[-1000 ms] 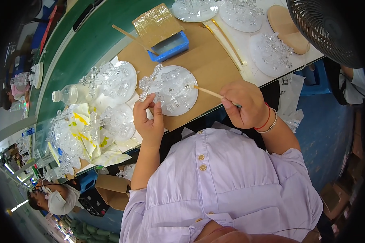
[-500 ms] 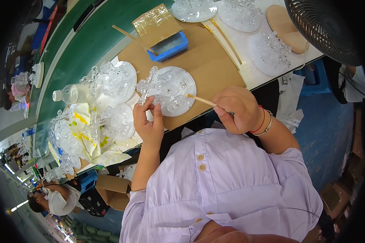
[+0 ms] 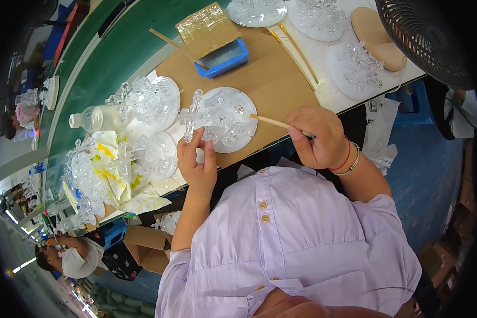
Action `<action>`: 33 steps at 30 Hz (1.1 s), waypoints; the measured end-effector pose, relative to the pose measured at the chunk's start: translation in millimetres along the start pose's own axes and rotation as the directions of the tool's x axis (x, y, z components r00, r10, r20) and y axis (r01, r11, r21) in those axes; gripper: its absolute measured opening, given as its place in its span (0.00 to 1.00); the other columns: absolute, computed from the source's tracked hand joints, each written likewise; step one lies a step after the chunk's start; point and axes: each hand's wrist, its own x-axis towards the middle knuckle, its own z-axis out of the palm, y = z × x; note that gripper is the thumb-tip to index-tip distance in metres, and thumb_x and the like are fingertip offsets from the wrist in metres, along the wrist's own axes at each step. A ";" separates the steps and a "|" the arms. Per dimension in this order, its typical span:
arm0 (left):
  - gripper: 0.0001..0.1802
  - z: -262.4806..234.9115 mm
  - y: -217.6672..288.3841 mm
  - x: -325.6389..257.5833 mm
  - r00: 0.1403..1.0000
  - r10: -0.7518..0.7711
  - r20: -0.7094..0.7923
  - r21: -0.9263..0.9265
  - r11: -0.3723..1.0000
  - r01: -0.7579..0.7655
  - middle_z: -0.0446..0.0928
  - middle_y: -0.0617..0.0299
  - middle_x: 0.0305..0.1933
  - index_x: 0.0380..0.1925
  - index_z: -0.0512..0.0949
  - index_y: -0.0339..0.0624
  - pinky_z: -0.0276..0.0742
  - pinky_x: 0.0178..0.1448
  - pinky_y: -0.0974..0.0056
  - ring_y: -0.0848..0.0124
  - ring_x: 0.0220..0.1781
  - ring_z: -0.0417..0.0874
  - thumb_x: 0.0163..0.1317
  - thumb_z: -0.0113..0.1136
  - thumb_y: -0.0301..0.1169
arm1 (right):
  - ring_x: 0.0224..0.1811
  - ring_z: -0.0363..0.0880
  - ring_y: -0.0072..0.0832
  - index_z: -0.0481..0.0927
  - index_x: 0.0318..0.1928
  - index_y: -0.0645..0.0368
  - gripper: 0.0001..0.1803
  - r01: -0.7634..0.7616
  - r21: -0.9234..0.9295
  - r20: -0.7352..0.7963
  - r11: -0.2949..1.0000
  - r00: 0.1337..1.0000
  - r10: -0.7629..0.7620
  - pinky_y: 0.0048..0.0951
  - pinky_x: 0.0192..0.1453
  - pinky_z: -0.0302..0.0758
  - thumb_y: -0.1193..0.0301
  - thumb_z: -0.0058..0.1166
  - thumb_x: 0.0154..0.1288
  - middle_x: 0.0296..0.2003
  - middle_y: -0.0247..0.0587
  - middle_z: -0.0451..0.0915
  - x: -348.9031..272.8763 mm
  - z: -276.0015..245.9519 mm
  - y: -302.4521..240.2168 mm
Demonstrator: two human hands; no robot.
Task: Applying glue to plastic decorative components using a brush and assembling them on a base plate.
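Observation:
A clear decorative piece with a cross-shaped part and a round white base (image 3: 241, 103) lies tilted on brown cardboard before me. My left hand (image 3: 197, 159) touches the lower side of its clear part, thumb and fingers pinching there. In my right hand (image 3: 317, 137) is a slim paintbrush (image 3: 270, 121) with a pale wooden handle. Its tip reaches the right part of the white base. A blue tub (image 3: 225, 62) of pale liquid, part covered by a taped cardboard flap (image 3: 208, 31), stands beyond, with a wooden stick (image 3: 177, 47) leaning in it.
More clear pieces on white bases (image 3: 167, 106) lie at the left, beside a clear plastic bottle (image 3: 93, 121) and a yellow-patterned wrapper (image 3: 108, 164). Others (image 3: 358, 69) sit at the back right near a black fan (image 3: 429, 40). Two thin sticks (image 3: 299, 53) lie on the cardboard's right edge.
My right hand and the brush have shifted slightly right, the tip moving from the inner part of the base toward its right rim. My left hand stays at the piece.

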 end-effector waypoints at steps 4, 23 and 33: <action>0.18 -0.3 -2.4 -3.8 1.000 0.008 0.005 0.033 0.999 -0.009 0.75 0.57 0.34 0.49 0.79 0.36 0.70 0.41 0.68 0.68 0.33 0.73 0.57 0.63 0.23 | 0.27 0.79 0.40 0.71 0.36 0.64 0.05 -0.007 -0.034 0.036 0.999 0.999 0.008 0.33 0.31 0.75 0.82 0.52 0.59 0.29 0.46 0.78 -4.1 1.8 -2.4; 0.18 -12.8 -13.3 5.9 0.993 -0.056 0.104 -0.088 0.994 0.065 0.82 0.60 0.46 0.45 0.82 0.40 0.70 0.44 0.67 0.69 0.34 0.71 0.51 0.68 0.25 | 0.25 0.77 0.40 0.71 0.34 0.63 0.05 -0.008 0.011 -0.008 1.000 1.000 0.008 0.33 0.29 0.74 0.83 0.52 0.58 0.28 0.45 0.77 -8.1 5.9 -4.4; 0.18 -8.3 -11.1 2.7 0.994 -0.061 0.086 -0.079 0.995 0.067 0.82 0.61 0.46 0.45 0.82 0.40 0.70 0.42 0.68 0.70 0.33 0.71 0.51 0.68 0.24 | 0.25 0.78 0.39 0.70 0.37 0.63 0.06 -0.014 0.044 0.019 0.999 1.000 0.013 0.31 0.31 0.74 0.83 0.51 0.60 0.28 0.46 0.77 -8.7 -3.3 -5.5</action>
